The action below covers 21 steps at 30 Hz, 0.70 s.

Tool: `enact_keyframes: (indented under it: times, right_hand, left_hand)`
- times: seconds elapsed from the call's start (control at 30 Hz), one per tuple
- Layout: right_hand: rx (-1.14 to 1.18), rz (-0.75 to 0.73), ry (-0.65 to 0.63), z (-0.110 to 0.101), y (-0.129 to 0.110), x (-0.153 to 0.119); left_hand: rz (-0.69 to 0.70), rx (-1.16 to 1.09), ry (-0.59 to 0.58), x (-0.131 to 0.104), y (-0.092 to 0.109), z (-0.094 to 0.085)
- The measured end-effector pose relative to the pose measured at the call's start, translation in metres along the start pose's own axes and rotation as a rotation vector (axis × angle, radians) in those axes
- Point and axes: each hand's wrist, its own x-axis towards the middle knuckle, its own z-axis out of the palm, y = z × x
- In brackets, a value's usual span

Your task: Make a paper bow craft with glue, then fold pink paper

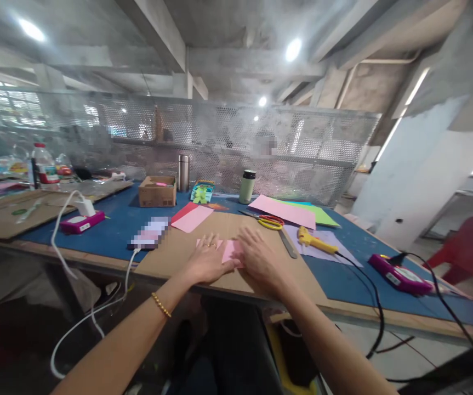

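Observation:
A small piece of pink paper lies on a sheet of brown cardboard at the table's front. My left hand rests flat on the paper's left part, its fingers stretched forward and its thumb toward the right. Over the paper's right part lies my right hand, fingers extended and apart. Both hands cover much of the paper, so its full outline is hidden. To the right of my right hand are yellow-and-red-handled scissors and a grey metal blade or ruler.
A yellow glue gun lies on pale purple paper, its black cord running right to a purple power strip. Larger pink paper sits behind. A phone, a cardboard box and a green tumbler stand around the cardboard.

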Motion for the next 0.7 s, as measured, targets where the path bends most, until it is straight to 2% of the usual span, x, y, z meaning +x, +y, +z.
enact_keyframes:
  times: [0.07, 0.17, 0.3, 0.4, 0.5, 0.57, 0.63, 0.7]
  right_hand:
    - [0.095, -0.073, -0.092, 0.008, -0.004, 0.009]
    - [0.13, -0.029, -0.173, 0.014, 0.003, 0.007]
    - [0.072, 0.07, -0.125, 0.011, 0.02, -0.02]
    - [0.025, 0.085, -0.043, 0.005, 0.019, -0.04]
    - [-0.016, 0.076, 0.018, -0.008, 0.005, -0.053]
    - [-0.033, 0.086, 0.0, -0.02, -0.004, -0.054]
    - [-0.046, 0.138, -0.039, -0.033, -0.006, -0.047]
    - [-0.04, 0.173, -0.013, -0.04, 0.002, -0.03]
  left_hand:
    - [0.0, 0.0, 0.012, 0.0, -0.001, 0.001]
    - [-0.003, 0.003, -0.003, -0.001, 0.0, -0.001]
    - [-0.005, 0.015, -0.044, -0.001, 0.003, -0.005]
    - [0.023, 0.01, -0.08, 0.003, -0.001, -0.008]
    - [0.125, -0.001, -0.144, 0.012, -0.016, -0.013]
    - [0.215, -0.01, -0.179, 0.019, -0.031, -0.017]
    - [0.29, -0.016, -0.183, 0.024, -0.045, -0.022]
    - [0.341, -0.029, -0.18, 0.027, -0.055, -0.027]
